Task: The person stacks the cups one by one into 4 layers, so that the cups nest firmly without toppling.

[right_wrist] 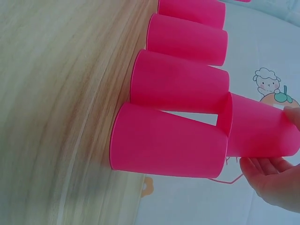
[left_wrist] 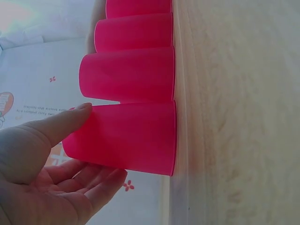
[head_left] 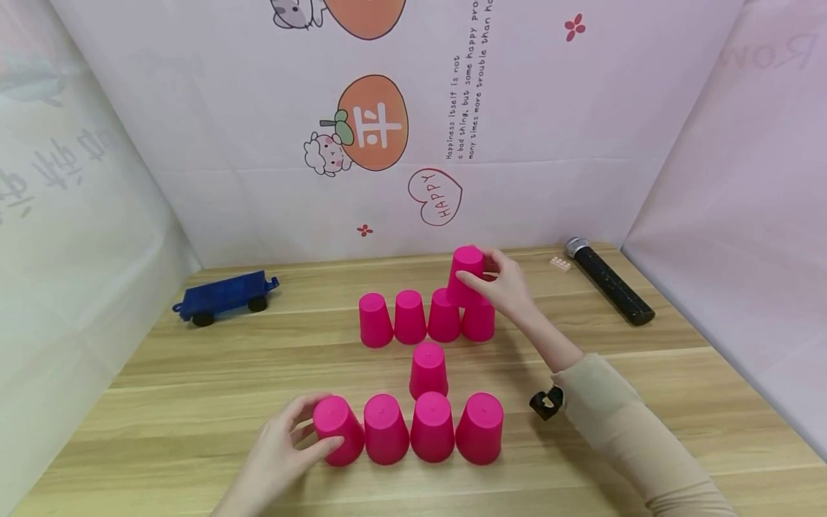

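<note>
A front row of several upside-down pink cups stands on the wooden table. My left hand [head_left: 276,446] holds the leftmost cup [head_left: 339,431], thumb on one side and fingers on the other, and its rim is down on the tabletop. Farther back, my right hand [head_left: 507,283] grips another upside-down cup [head_left: 466,274] by its sides. This cup sits over the two right-hand cups of the back row; in the right wrist view its rim meets the base of the end cup [right_wrist: 168,143]. One single cup [head_left: 429,371] stands between the rows.
At the back left is a blue toy wagon [head_left: 227,296]. A black microphone [head_left: 610,281] and a small pale toy brick [head_left: 561,264] lie at the back right. A small black object [head_left: 546,403] lies beside the right sleeve. White printed sheeting [head_left: 271,208] closes off the back and sides.
</note>
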`<state>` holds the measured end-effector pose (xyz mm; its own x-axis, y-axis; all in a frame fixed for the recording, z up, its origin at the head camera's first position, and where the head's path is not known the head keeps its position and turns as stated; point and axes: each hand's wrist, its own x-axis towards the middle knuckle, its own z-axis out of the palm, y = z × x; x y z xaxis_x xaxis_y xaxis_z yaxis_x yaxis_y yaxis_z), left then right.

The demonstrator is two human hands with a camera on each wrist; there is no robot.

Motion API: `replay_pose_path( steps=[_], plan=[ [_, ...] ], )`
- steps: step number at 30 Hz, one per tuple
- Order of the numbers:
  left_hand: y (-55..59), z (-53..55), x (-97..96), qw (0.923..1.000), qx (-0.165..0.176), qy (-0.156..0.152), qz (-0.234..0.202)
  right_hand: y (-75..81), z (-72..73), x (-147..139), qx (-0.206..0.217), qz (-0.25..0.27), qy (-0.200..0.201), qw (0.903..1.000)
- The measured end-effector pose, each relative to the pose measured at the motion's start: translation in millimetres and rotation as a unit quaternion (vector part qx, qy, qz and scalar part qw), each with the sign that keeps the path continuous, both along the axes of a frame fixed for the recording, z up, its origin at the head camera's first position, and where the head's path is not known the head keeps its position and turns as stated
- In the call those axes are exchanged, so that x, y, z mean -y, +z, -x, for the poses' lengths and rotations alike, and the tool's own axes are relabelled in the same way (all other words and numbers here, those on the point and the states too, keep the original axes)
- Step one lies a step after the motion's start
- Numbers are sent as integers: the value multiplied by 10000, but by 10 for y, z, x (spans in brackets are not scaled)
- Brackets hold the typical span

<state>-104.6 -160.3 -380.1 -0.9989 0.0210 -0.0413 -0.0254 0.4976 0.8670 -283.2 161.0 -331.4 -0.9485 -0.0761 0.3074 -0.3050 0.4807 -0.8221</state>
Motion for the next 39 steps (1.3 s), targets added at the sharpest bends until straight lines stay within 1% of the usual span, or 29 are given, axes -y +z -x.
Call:
replay_pose_path(
  steps=[5, 10, 15, 20, 23, 28, 32, 35, 39],
  plan=[
    [4, -5, 0, 10000, 46, 8, -8, -5, -7, 10, -21, -10, -30, 10000],
    [18, -13, 16, 10000, -35, 46, -29, -11, -6, 14, 7, -13, -53, 10000],
    [43, -15, 40, 9997, -179, 158, -7, -14, -11, 16, -1, 22, -52, 10000],
    [74, -9, 67, 9993, -148, 305, 157, -26, -10, -4, 46, 81, -26, 10000],
    [99, 3, 83, 9991, -182, 332, 175, -35, -16, -29, 130, 124, 5, 9998],
    [160, 39, 110, 9981, -528, 277, 157, -27, -66, -92, 273, 273, 37, 9992],
    [242, 97, 130, 9963, -822, 159, 190, -5, -166, -178, 422, 394, 96, 9983],
    [322, 164, 147, 9934, -1125, 60, 212, -6, -265, -248, 433, 427, 135, 9981],
    [443, 290, 172, 9864, -1611, -18, 309, -37, -415, -323, 350, 472, 194, 9981]
  ],
)
